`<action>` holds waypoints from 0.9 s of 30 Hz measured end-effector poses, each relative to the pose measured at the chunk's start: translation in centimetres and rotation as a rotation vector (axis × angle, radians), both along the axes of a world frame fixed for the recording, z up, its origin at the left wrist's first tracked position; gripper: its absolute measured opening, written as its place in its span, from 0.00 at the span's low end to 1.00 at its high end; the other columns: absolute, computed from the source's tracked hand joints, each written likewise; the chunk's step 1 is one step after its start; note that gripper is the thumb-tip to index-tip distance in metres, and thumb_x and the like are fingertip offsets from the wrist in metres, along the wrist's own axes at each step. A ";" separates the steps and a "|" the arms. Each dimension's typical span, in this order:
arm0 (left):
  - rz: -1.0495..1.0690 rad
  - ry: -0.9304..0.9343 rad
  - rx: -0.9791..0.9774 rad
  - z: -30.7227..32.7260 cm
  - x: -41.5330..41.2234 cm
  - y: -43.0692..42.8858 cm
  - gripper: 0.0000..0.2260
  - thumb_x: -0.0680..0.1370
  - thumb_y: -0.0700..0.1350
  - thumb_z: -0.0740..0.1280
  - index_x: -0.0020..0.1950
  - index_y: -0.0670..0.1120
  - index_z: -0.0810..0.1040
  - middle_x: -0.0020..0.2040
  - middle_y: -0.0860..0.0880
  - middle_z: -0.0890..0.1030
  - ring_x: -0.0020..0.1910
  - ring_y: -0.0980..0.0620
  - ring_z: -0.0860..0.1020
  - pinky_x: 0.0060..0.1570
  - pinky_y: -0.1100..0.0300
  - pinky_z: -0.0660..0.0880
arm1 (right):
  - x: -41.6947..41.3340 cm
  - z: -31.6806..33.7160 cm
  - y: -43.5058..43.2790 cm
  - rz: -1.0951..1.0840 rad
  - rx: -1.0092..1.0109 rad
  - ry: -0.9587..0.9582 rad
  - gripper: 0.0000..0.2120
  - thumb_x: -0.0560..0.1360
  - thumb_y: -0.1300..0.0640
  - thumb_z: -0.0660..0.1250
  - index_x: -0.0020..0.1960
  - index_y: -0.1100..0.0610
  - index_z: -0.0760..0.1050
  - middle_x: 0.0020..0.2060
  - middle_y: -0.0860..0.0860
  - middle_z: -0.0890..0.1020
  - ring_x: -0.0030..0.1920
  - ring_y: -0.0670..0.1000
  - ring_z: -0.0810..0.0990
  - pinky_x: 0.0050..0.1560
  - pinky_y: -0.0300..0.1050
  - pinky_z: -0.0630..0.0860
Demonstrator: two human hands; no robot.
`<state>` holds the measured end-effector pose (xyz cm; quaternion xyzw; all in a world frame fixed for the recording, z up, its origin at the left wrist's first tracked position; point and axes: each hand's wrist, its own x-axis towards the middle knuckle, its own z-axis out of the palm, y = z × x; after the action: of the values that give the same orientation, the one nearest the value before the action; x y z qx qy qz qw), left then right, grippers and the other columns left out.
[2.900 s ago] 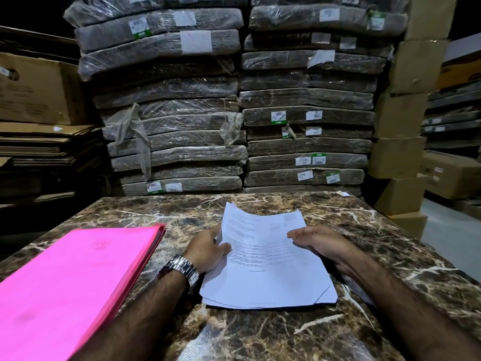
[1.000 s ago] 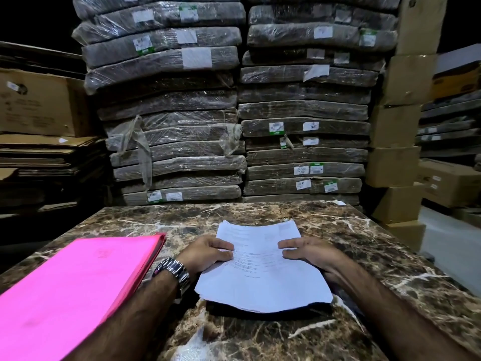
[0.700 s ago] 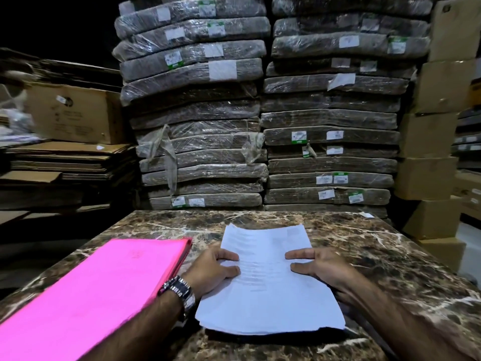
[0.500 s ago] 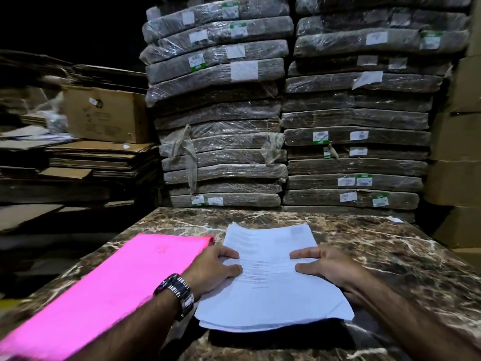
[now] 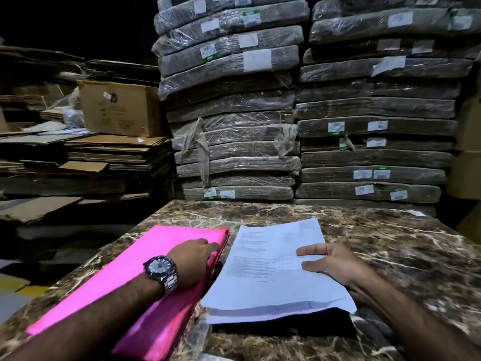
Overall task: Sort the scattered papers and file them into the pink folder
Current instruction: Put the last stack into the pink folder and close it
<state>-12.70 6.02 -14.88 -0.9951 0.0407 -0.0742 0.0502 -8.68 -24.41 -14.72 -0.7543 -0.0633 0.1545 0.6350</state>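
From the head camera, looking down over the marble table [image 5: 377, 230], the papers [image 5: 270, 272] lie in a loose white stack near the front edge, squared roughly but with the lower sheets peeking out at the near corner. The pink folder [image 5: 109, 287] sits just to their left, closed, its far right corner almost touching the stack.

The right hand [image 5: 335, 267] rests flat on the right side of the papers, fingers spread and relaxed, pinning the sheets rather than pinching them. The left hand [image 5: 192, 261], a steel watch [image 5: 161, 270] on its wrist, lies on the folder's right edge with the fingertips reaching over it; whether they have curled under the cover I cannot tell from here.

The papers look thin and floppy, light enough to slide on the polished stone and to fan apart if lifted by one corner. I would take them along a long edge with thumb on top and fingers underneath, or between both hands, keeping the stack pressed together. The folder seems to be light card, a little stiffer than the sheets and glossy, so it may skate on the marble when the cover is raised; the open right edge near the far corner looks the sensible place to lift.

Behind the table stand wrapped bundles [image 5: 234, 126] and flattened cardboard [image 5: 104, 152], well apart from the work.
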 end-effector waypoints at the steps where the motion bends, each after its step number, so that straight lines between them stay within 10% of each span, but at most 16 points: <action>1: -0.019 0.028 0.054 0.1 0.3 0.0 0.19 0.78 0.44 0.57 0.69 0.55 0.67 0.56 0.48 0.78 0.54 0.46 0.78 0.50 0.51 0.77 | -0.1 0.0 -0.1 -0.001 -0.014 -0.006 0.11 0.71 0.71 0.71 0.50 0.61 0.82 0.39 0.60 0.86 0.32 0.55 0.84 0.31 0.41 0.78; 12: -0.099 0.042 0.532 1.9 3.2 -1.6 0.15 0.80 0.42 0.55 0.67 0.47 0.67 0.49 0.42 0.80 0.47 0.40 0.80 0.37 0.54 0.73 | -0.8 -0.2 -0.4 0.003 -0.048 -0.025 0.10 0.71 0.70 0.71 0.50 0.59 0.83 0.41 0.59 0.87 0.37 0.56 0.86 0.34 0.42 0.79; 27: 0.131 0.023 0.128 1.9 0.3 -0.3 0.11 0.77 0.43 0.61 0.57 0.44 0.77 0.56 0.44 0.80 0.53 0.45 0.78 0.50 0.54 0.77 | -1.0 0.0 -0.3 0.133 0.044 0.043 0.13 0.71 0.71 0.71 0.53 0.61 0.82 0.43 0.63 0.85 0.33 0.56 0.84 0.35 0.44 0.81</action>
<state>-12.41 5.76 -13.00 -0.9912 -0.0191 -0.0565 0.1182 -9.66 -24.71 -14.70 -0.7309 -0.1029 0.2109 0.6409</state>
